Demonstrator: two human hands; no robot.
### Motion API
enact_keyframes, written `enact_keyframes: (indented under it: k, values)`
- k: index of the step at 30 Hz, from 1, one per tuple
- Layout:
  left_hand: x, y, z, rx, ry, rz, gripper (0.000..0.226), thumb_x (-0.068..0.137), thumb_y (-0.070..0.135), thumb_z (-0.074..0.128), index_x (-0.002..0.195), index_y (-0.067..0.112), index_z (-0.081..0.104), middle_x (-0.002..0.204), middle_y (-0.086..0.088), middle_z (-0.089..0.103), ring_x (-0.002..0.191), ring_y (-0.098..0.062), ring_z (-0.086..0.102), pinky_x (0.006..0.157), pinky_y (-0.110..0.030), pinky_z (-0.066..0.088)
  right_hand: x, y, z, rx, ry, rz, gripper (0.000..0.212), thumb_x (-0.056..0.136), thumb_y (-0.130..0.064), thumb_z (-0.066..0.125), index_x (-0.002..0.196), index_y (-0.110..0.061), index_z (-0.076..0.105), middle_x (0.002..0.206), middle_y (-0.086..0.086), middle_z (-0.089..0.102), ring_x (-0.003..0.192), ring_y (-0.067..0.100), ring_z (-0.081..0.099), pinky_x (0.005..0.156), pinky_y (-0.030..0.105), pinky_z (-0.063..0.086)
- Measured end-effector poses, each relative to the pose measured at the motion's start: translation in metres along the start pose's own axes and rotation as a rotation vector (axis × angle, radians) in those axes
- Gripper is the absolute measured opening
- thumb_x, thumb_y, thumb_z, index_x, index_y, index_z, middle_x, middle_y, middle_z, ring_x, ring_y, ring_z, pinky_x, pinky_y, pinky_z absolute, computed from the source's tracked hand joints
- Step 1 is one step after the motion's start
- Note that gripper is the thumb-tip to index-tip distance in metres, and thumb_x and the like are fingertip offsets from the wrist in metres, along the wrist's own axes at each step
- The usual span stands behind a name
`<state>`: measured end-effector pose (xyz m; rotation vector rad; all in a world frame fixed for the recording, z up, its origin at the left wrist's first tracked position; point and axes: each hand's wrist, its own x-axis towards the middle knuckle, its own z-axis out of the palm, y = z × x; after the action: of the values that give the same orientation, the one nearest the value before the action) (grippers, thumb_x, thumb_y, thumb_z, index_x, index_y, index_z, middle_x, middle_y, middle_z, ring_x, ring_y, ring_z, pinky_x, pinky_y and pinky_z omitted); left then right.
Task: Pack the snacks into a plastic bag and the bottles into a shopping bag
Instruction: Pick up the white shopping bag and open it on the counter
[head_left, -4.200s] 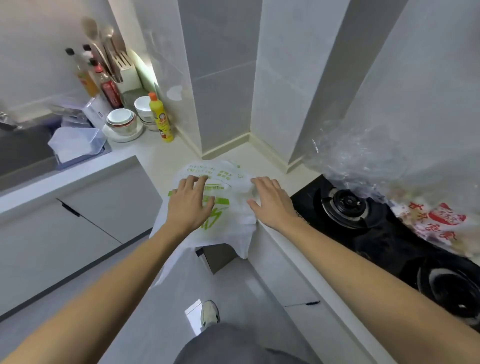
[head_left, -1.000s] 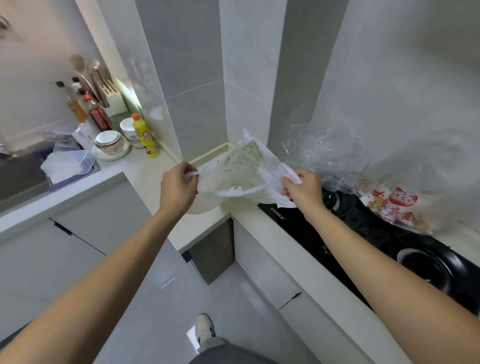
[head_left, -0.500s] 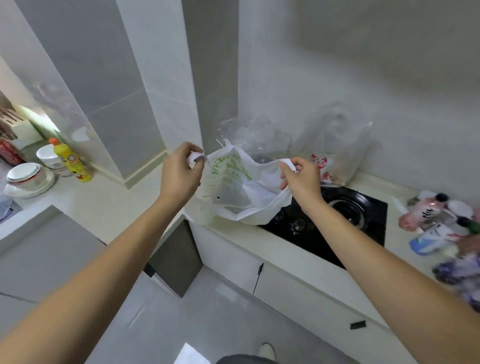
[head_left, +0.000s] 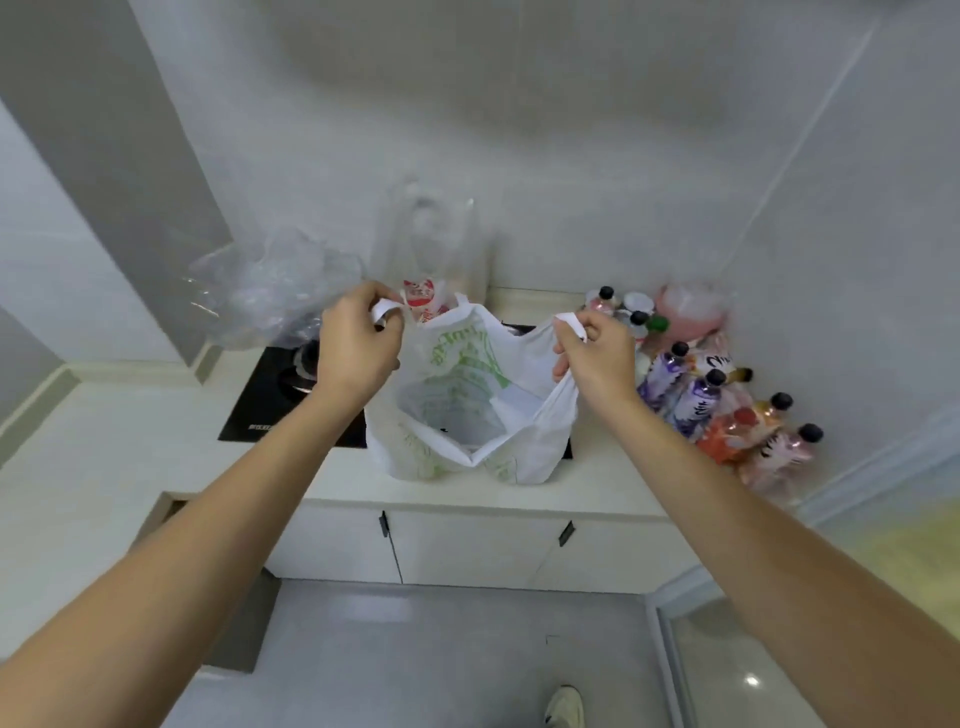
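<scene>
From my head view, my left hand pinches one handle of the white shopping bag and my right hand pinches the other, so its mouth is held open on the counter. I judge I am preparing it for bottles. The bottles lie at the right, near the bag. Next, one hand must let go to fetch a bottle. The clear snack bag stands far behind, not blocking.
</scene>
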<state>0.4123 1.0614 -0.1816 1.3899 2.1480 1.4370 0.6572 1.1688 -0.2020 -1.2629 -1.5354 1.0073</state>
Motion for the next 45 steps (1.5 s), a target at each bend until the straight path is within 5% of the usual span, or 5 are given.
enact_keyframes:
  k: [21,27,31,35,45]
  values:
    - [-0.008,0.065,0.219,0.2,-0.168,0.125,0.046,0.093,0.008,0.058,0.136,0.021,0.048,0.13,-0.002,0.055,0.112,-0.021,0.054,0.086,-0.038,0.048,0.105,0.133,-0.133,-0.056,-0.199,-0.035,0.009,0.098,-0.031,0.066,0.101,-0.022,0.07,0.093,-0.005,0.072,0.088,0.019,0.073,0.08,0.051,0.063]
    - [0.004,0.052,0.229,0.427,-0.118,0.437,0.091,0.074,-0.014,0.054,0.157,0.018,0.034,0.145,-0.01,0.042,0.125,-0.031,0.044,0.104,-0.038,0.04,0.114,0.152,-0.117,-0.115,-0.258,-0.048,0.013,0.103,-0.03,0.063,0.11,-0.02,0.063,0.101,-0.021,0.063,0.092,-0.022,0.054,0.078,0.002,0.039]
    - [0.033,0.029,0.239,0.554,-0.236,0.658,0.097,0.068,-0.021,0.05,0.156,0.018,0.038,0.153,-0.012,0.039,0.124,-0.035,0.044,0.099,-0.046,0.044,0.127,0.162,-0.109,-0.203,-0.239,-0.055,0.039,0.107,-0.039,0.052,0.137,-0.015,0.06,0.121,-0.02,0.056,0.111,-0.011,0.051,0.097,0.009,0.035]
    - [0.058,-0.012,0.255,0.546,-0.454,0.676,0.081,0.075,-0.01,0.056,0.152,0.011,0.042,0.152,-0.01,0.043,0.135,-0.035,0.041,0.101,-0.051,0.046,0.14,0.18,-0.097,-0.415,-0.187,-0.185,0.045,0.107,-0.042,0.041,0.131,-0.011,0.061,0.129,-0.005,0.049,0.129,0.015,0.044,0.113,0.04,0.037]
    - [0.06,-0.092,0.305,0.517,-0.729,0.517,0.061,0.104,0.053,0.036,0.155,0.018,0.036,0.166,0.001,0.026,0.153,-0.026,0.024,0.121,-0.042,0.026,0.13,0.259,-0.047,-0.835,-0.502,-0.219,0.057,0.112,-0.042,0.027,0.161,-0.015,0.029,0.169,0.002,0.028,0.157,0.016,0.021,0.127,0.04,0.024]
